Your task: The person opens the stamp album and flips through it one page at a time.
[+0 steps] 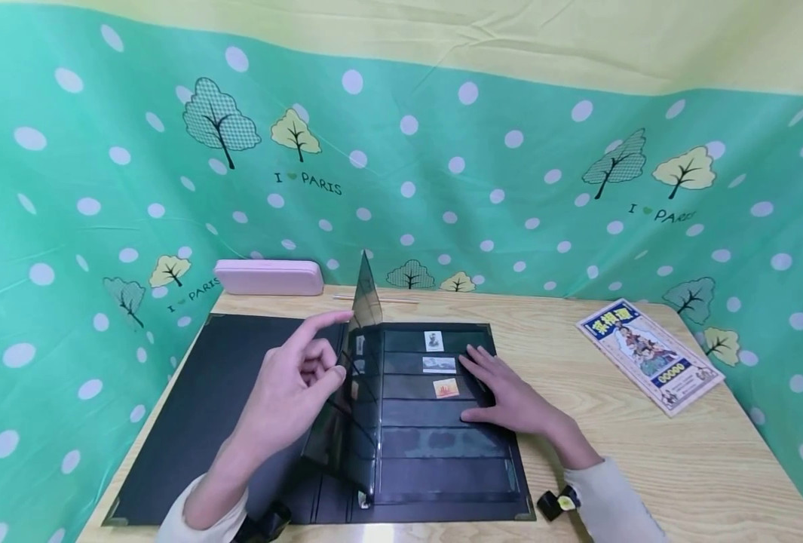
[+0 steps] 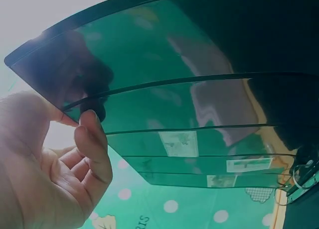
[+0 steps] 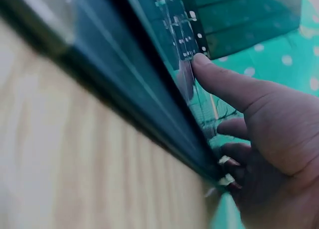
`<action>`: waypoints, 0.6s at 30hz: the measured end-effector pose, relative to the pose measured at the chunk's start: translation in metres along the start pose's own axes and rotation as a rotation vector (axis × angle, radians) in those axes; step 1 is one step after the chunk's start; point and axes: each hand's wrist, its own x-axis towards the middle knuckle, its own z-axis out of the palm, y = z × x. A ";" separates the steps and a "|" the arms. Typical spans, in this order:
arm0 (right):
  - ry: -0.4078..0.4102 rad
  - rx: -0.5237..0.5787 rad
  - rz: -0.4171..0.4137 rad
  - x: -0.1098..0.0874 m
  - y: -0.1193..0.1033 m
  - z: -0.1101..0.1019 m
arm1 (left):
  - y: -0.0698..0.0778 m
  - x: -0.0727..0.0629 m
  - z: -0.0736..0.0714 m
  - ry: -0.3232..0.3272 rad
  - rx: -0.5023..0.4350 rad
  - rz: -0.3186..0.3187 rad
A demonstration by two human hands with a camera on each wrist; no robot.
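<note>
A black stamp album (image 1: 231, 377) lies open on the table. My left hand (image 1: 272, 403) pinches the free edge of a dark, glossy page (image 2: 159, 104) between thumb and index finger, the other fingers curled. That page stands nearly upright at the binding, with stamps (image 2: 180, 143) in its strips. On the page to the right, three stamps sit in the upper rows: a white one (image 1: 433, 342), a grey one (image 1: 439, 366) and an orange one (image 1: 445, 388). My right hand (image 1: 510, 396) rests with extended fingers on that page's right edge, its thumb (image 3: 219, 77) on the page surface.
A pink case (image 1: 268, 277) stands at the back left of the wooden table (image 1: 557, 332). Behind the album lies a thin stick (image 1: 397, 301). A printed booklet (image 1: 652, 354) with a blue title lies at the right. Green dotted cloth (image 1: 510, 188) hangs around the table.
</note>
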 end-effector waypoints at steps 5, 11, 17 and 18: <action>0.004 -0.006 0.024 0.001 0.007 0.000 | -0.001 0.001 0.000 0.024 0.017 0.009; 0.017 -0.018 0.058 0.001 0.006 -0.001 | -0.004 0.003 -0.001 0.065 -0.028 0.036; 0.007 -0.018 0.055 0.003 0.006 -0.002 | -0.008 0.004 -0.008 0.125 -0.190 0.059; 0.005 -0.017 0.055 0.003 0.006 -0.002 | -0.008 0.003 -0.010 0.127 -0.200 0.063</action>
